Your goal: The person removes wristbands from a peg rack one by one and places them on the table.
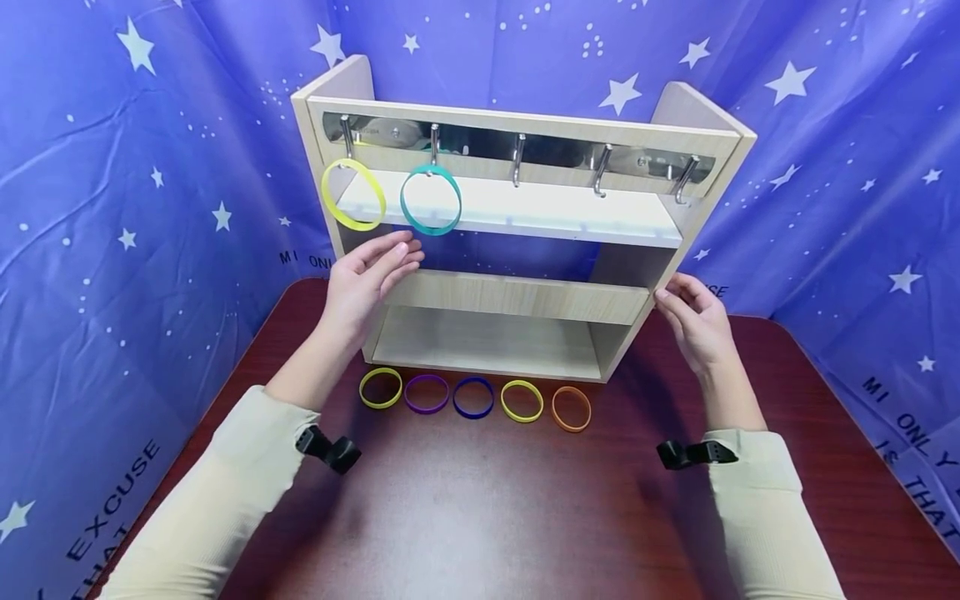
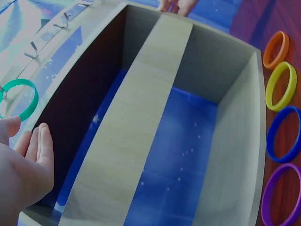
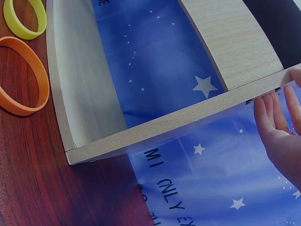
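A wooden shelf unit (image 1: 517, 297) stands on the table with a metal hook strip along its upper front. From the leftmost hook hangs a yellow silicone wristband (image 1: 381, 200), and from the second a teal wristband (image 1: 459, 204). My left hand (image 1: 367, 279) is just below the teal band, fingers loosely extended and nothing held; in the left wrist view its thumb tip lies close to the band (image 2: 35, 101). At the unit's right side, my right hand (image 1: 697, 321) grips the side panel's edge (image 3: 188, 110), thumb toward the front and fingers against the outer face.
In front of the unit lies a row of wristbands: yellow (image 1: 382, 407), purple (image 1: 427, 411), blue (image 1: 472, 416), another yellow (image 1: 522, 419) and orange (image 1: 572, 429). Bare hooks (image 1: 519, 158) continue to the right. A blue star-patterned curtain (image 1: 187, 167) surrounds the dark red table (image 1: 487, 517).
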`<control>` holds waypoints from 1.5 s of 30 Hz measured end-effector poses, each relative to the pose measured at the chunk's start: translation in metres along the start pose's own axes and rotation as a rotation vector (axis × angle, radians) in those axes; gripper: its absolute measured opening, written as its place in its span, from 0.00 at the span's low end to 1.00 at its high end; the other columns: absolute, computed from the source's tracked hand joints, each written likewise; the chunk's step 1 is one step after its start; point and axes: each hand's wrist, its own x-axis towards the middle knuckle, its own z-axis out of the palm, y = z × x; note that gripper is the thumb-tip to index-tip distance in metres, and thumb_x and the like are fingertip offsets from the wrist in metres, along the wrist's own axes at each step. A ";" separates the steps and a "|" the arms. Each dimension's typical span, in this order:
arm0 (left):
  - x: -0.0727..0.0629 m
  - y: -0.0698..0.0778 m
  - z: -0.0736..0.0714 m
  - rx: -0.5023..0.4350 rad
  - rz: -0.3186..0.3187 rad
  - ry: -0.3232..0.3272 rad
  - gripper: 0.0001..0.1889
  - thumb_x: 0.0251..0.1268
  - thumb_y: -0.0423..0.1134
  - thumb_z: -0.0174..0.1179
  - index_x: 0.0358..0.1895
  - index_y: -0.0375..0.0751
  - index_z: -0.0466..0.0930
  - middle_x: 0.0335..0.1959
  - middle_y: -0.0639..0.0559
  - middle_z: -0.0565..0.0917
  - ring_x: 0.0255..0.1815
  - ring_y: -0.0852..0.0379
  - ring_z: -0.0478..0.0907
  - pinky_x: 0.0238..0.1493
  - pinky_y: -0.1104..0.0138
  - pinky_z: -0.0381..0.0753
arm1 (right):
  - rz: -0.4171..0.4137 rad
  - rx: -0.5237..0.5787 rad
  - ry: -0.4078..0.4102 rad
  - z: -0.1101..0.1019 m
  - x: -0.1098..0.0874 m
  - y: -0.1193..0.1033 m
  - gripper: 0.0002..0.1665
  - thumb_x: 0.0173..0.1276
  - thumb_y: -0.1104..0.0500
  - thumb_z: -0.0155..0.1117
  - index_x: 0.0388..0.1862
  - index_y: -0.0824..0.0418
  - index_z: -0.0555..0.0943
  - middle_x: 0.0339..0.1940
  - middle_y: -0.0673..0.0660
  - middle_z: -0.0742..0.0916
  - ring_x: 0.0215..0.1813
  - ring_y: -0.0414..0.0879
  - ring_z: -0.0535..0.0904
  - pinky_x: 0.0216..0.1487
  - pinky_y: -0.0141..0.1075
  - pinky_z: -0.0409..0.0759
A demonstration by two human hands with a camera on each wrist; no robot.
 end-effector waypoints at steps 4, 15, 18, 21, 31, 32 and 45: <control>0.003 0.001 0.008 -0.079 -0.030 0.008 0.10 0.69 0.28 0.54 0.50 0.33 0.76 0.38 0.51 0.88 0.41 0.60 0.87 0.49 0.73 0.86 | -0.004 -0.021 0.004 -0.001 0.000 0.001 0.13 0.66 0.75 0.56 0.40 0.59 0.81 0.35 0.50 0.83 0.39 0.38 0.80 0.45 0.24 0.83; 0.005 0.004 0.022 -0.153 -0.069 0.015 0.07 0.70 0.27 0.50 0.42 0.39 0.77 0.32 0.52 0.88 0.37 0.61 0.87 0.46 0.73 0.87 | -0.002 0.002 0.002 -0.003 0.001 0.001 0.13 0.65 0.75 0.56 0.40 0.61 0.80 0.35 0.51 0.82 0.39 0.39 0.81 0.44 0.25 0.83; 0.005 0.004 0.025 -0.153 -0.061 0.023 0.07 0.70 0.27 0.50 0.41 0.40 0.77 0.32 0.53 0.87 0.37 0.61 0.86 0.47 0.73 0.87 | 0.003 -0.004 0.006 -0.002 0.001 0.001 0.13 0.65 0.75 0.56 0.40 0.60 0.80 0.35 0.51 0.82 0.38 0.38 0.81 0.44 0.25 0.83; 0.004 0.005 0.029 -0.156 -0.039 0.028 0.06 0.69 0.27 0.51 0.42 0.39 0.77 0.34 0.53 0.86 0.37 0.61 0.86 0.48 0.72 0.87 | 0.009 -0.009 0.012 -0.002 0.000 0.000 0.13 0.65 0.75 0.57 0.40 0.60 0.81 0.35 0.50 0.82 0.38 0.38 0.81 0.45 0.24 0.83; 0.004 0.009 0.041 -0.170 0.077 0.056 0.09 0.67 0.25 0.54 0.36 0.40 0.81 0.34 0.53 0.86 0.37 0.61 0.86 0.47 0.71 0.88 | 0.005 -0.003 0.011 -0.001 -0.001 0.001 0.12 0.65 0.75 0.58 0.40 0.60 0.80 0.35 0.51 0.82 0.39 0.38 0.80 0.45 0.24 0.83; 0.004 0.010 0.042 -0.167 0.087 0.055 0.09 0.67 0.25 0.54 0.36 0.41 0.82 0.33 0.53 0.86 0.37 0.62 0.86 0.47 0.70 0.88 | 0.003 0.000 0.010 -0.002 -0.001 0.001 0.12 0.65 0.75 0.58 0.40 0.60 0.80 0.35 0.51 0.82 0.39 0.38 0.81 0.45 0.24 0.83; -0.012 0.017 0.051 -0.120 0.106 0.004 0.09 0.67 0.25 0.55 0.37 0.41 0.82 0.35 0.53 0.87 0.37 0.61 0.86 0.48 0.70 0.88 | 0.001 -0.006 0.008 -0.002 0.000 0.001 0.12 0.65 0.75 0.56 0.40 0.60 0.80 0.35 0.51 0.81 0.39 0.38 0.80 0.45 0.24 0.83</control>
